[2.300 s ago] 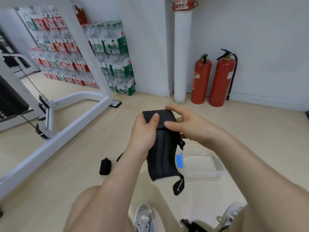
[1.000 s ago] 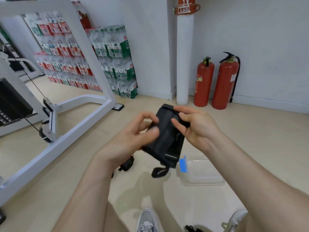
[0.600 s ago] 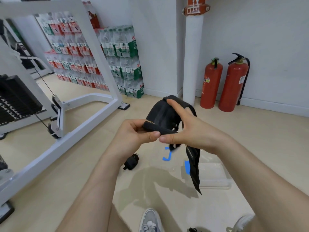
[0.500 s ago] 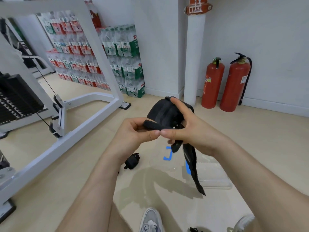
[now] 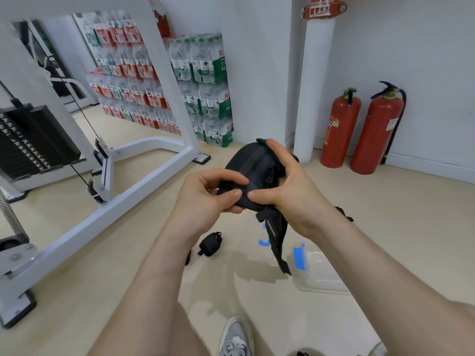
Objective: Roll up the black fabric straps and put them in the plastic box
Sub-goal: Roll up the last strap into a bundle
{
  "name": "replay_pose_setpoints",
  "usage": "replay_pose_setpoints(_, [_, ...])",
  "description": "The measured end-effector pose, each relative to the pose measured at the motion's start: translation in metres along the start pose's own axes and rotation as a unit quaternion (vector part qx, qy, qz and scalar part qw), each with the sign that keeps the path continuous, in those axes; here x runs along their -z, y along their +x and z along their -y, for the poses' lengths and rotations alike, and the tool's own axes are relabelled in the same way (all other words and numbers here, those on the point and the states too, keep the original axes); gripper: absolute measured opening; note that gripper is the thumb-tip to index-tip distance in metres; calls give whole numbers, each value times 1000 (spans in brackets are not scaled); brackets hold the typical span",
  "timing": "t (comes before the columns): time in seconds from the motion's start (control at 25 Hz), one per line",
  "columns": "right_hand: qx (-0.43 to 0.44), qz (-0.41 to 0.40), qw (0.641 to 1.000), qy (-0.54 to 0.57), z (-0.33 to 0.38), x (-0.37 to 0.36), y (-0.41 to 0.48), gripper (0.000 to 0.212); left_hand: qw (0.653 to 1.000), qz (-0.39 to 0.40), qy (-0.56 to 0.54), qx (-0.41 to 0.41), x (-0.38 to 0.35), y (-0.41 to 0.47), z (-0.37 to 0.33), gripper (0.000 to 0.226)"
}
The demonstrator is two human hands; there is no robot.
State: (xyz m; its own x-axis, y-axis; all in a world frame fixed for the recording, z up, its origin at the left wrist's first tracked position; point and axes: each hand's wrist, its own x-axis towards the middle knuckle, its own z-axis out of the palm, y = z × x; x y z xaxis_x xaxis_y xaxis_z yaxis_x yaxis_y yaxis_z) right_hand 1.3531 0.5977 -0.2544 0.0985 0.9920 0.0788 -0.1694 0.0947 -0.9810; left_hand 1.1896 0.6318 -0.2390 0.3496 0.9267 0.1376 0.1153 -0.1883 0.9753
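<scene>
Strap: a black strap (image 5: 253, 160) is held in the air between both hands, above the floor (image 5: 385, 214) and in front of the knees. It is partly rolled and bulges upward between the hands.
Left hand: the strap's near edge is pinched by the left hand (image 5: 205, 194) between thumb and curled fingers.
Right hand: the strap is gripped by the right hand (image 5: 290, 191); the thumb is pressed on the near edge, tip to tip with the left thumb, and the fingers are curled over the top of the bulge.
Loose end: a tail (image 5: 276, 242) is left hanging below the right hand, its tip seen in front of the box's left edge.
Box: a clear plastic box (image 5: 323, 271) is set on the floor under the right forearm and is partly hidden by it. A blue tape piece (image 5: 299, 255) is stuck on its left side. No strap can be seen inside.
Rolled strap: one finished roll (image 5: 210, 244) is lying on the floor left of the box, well apart from it.
Floor mark: a blue tape corner (image 5: 264, 240) is seen between roll and box.
Surroundings: a white machine frame (image 5: 144, 181) is placed at the left, bottle packs (image 5: 203, 91) are stacked against the wall, and two red extinguishers (image 5: 359, 132) are stood at the right.
Foot: a grey shoe (image 5: 235, 340) is seen at the bottom edge.
</scene>
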Motion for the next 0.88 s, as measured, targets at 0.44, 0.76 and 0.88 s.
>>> replay_pose_setpoints(0.44, [-37,39,998,41,-5,11,3,80,995,81,-48,22,14,-4,1,23])
replay_pose_setpoints(0.76, [-50,49,993,99,-7,13,-2,74,996,84,-26,-8,14,-3,-1,17])
replay_pose_setpoints(0.88, [-13,25,997,77,-3,8,-7,65,997,62,-34,-4,12,-3,0,16])
